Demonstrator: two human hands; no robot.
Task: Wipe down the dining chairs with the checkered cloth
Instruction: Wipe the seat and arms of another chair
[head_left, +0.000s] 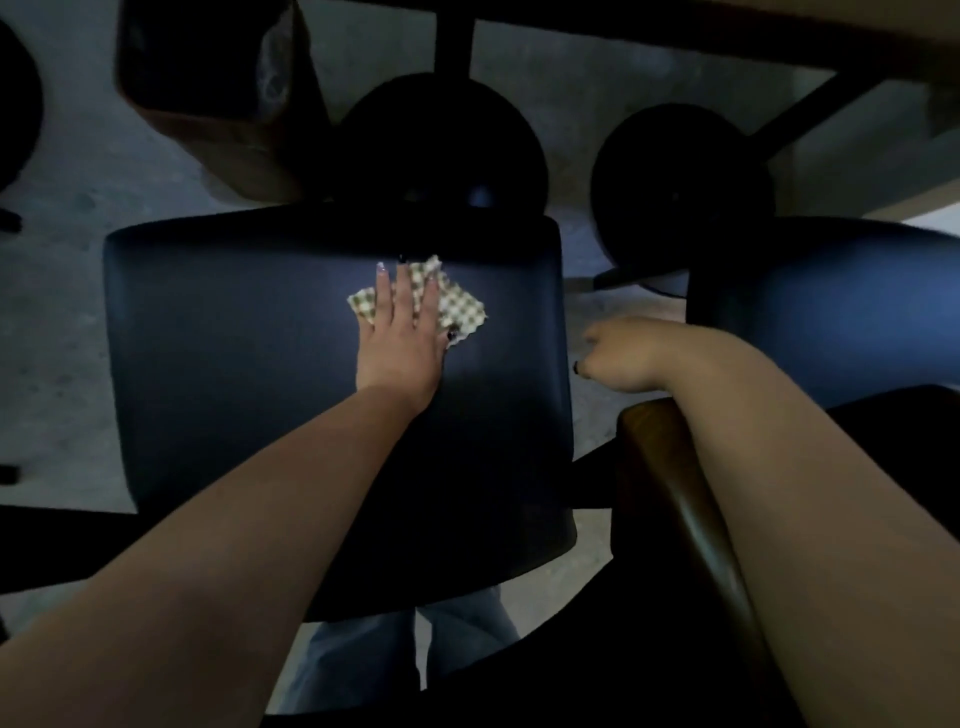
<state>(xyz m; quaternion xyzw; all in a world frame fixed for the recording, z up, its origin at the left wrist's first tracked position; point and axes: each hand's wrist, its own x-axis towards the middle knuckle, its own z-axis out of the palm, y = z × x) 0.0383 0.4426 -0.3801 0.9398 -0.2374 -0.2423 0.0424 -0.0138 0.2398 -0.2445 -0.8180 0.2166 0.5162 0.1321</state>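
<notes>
Nearest the lens, two bare forearms reach in from the bottom edge, both cut off by the frame. Under the right one runs a curved brown wooden chair back, its lower end lost in shadow. Blue trouser legs show below the seat, partly hidden by it. The light is dim and much of the far side is hard to read: two round black discs sit beyond the seat, and a brown boxy shape at far left is blurred.

The dark navy padded square chair seat has bare room to the left and near side of the cloth; its right edge gives onto a strip of grey concrete floor, then a second navy padded seat, cut off at right.

The left hand lies flat, fingers straight and slightly spread, pressing the small green-and-white checkered cloth onto the far middle of the seat. The right hand hangs off the seat's right edge, fingers loosely curled, holding nothing.
</notes>
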